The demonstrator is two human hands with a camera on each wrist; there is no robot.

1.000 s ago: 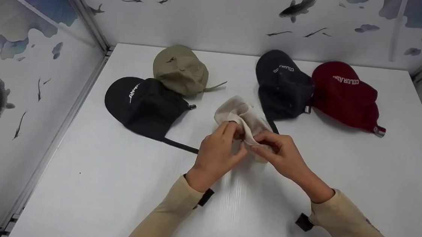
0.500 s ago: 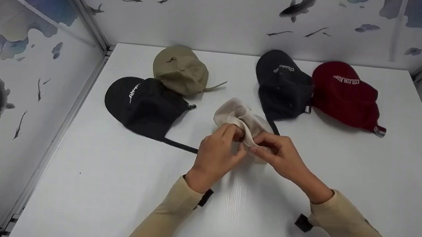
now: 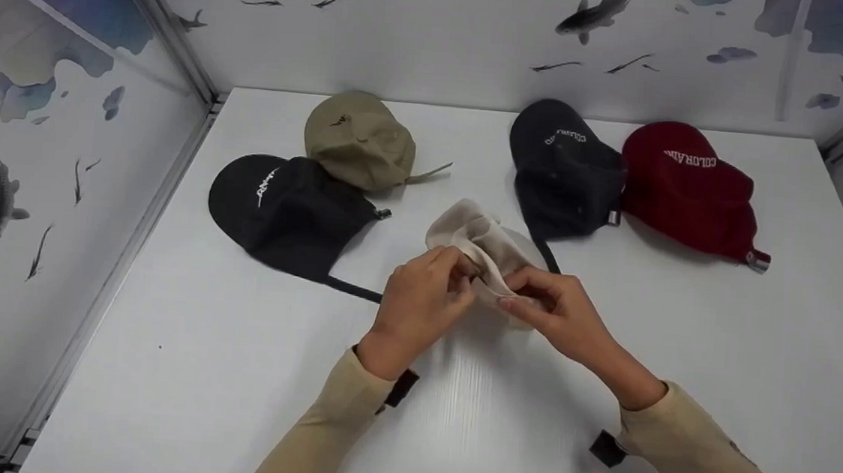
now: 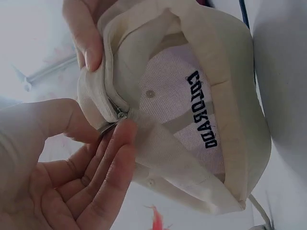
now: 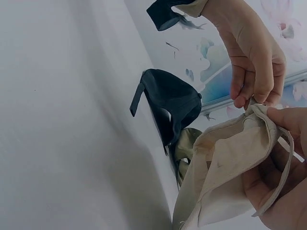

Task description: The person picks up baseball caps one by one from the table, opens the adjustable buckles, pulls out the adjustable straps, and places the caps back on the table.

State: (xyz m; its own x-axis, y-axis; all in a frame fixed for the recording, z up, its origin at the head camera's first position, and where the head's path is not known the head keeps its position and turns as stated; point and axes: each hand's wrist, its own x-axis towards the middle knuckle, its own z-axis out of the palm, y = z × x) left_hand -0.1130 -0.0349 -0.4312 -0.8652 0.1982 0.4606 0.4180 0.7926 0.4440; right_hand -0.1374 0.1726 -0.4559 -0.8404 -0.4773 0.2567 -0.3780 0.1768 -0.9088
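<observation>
Cream cotton makes up the cap that both hands hold just above the white bench, near its middle. The left hand has its fingers curled round the cap's rear edge, and in the left wrist view its fingertips press at a small metal buckle on the back strap, with dark lettering showing on the inside of the crown. The right hand pinches the same edge from the other side; in the right wrist view a thin loop of strap runs over its fingers. Both sleeves are beige. Behind the held cap, to the left, lies a black cap with a white mark on its front, its long strap trailing toward the left hand, and a khaki cap touches its far side. To the right sit a dark navy cap and a maroon cap, side by side and touching, each with white lettering. Painted fish swim across the pale walls round the bench.
</observation>
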